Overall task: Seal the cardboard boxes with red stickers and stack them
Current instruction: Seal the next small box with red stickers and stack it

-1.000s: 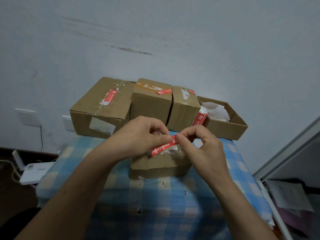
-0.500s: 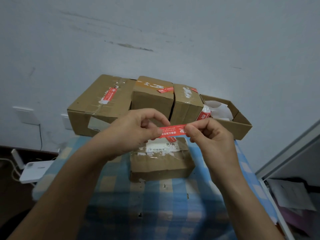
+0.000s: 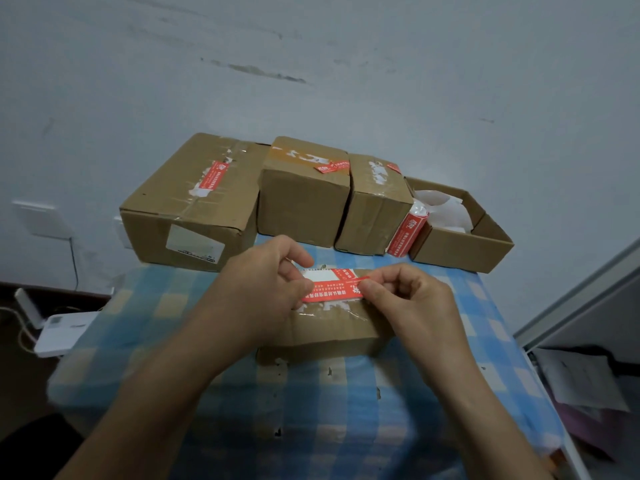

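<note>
A flat cardboard box [image 3: 332, 332] lies on the blue checked cloth in front of me. A red sticker [image 3: 334, 295] stretches across its top, over a white label. My left hand [image 3: 263, 289] pinches the sticker's left end and my right hand [image 3: 410, 299] pinches its right end. Whether the sticker touches the box I cannot tell. Behind stand three closed boxes with red stickers on top: a large one [image 3: 194, 202], a middle one [image 3: 304, 199] and a narrower one [image 3: 375, 209]. A red sticker roll [image 3: 407, 233] leans beside the narrower box.
An open cardboard tray [image 3: 460, 244] with white paper sits at the back right against the wall. The checked surface [image 3: 329, 410] drops off at left, where a white device [image 3: 59, 332] and cables lie on the floor. A shelf with papers [image 3: 581, 379] is at right.
Both hands have brought the red sticker down from in front of the back boxes to the top of the flat box. The view has shifted slightly.
</note>
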